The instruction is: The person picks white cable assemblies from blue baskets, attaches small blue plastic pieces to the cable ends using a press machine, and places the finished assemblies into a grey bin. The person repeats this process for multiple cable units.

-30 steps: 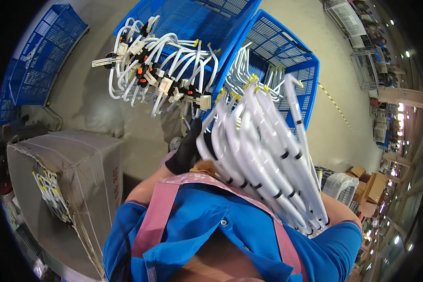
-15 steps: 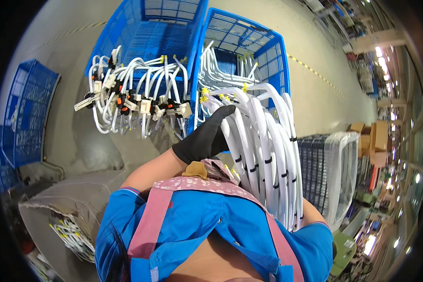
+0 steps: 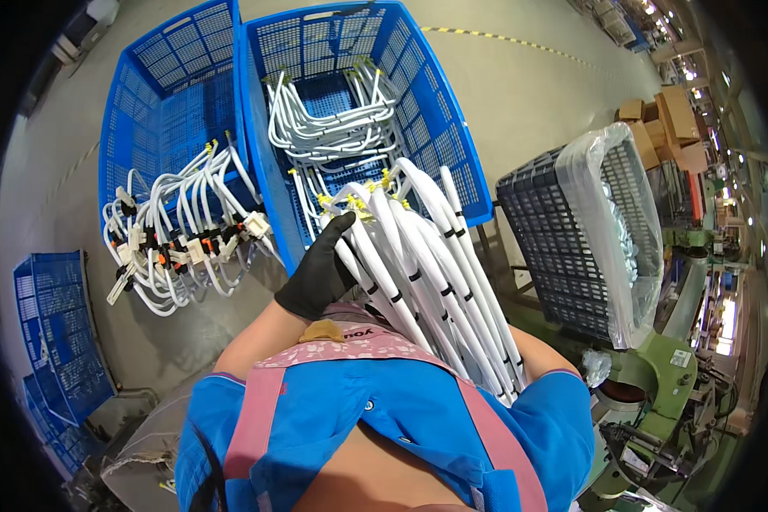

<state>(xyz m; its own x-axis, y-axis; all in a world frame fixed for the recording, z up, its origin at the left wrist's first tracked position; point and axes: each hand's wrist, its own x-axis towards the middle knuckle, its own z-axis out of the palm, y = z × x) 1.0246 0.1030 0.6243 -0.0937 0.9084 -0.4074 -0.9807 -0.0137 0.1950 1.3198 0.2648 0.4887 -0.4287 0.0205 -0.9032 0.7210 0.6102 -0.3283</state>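
Note:
A bundle of bent white tubes [image 3: 435, 269] with black bands and yellow ends leans against my front, its curved tops toward the far side. My left hand [image 3: 320, 273], in a black glove, is closed round the bundle's left side near the yellow ends. The right forearm reaches behind the bundle's right side, and the tubes hide my right hand. Just beyond is a blue mesh crate [image 3: 435, 111] with more bent white tubes [image 3: 333, 128] stacked inside. The bundle's far bends overlap the crate's near part.
To the left, a second blue crate [image 3: 128, 94] has white tubes with black and white fittings [image 3: 188, 239] hanging over its near side. A dark plastic-lined basket [image 3: 542, 239] stands at right, near green machinery [image 3: 657, 375]. Another blue crate [image 3: 60, 333] sits far left.
My view has turned right, so the crates sit further left and the basket shows more fully. The bundle has stayed in front of me, with my left hand still on it.

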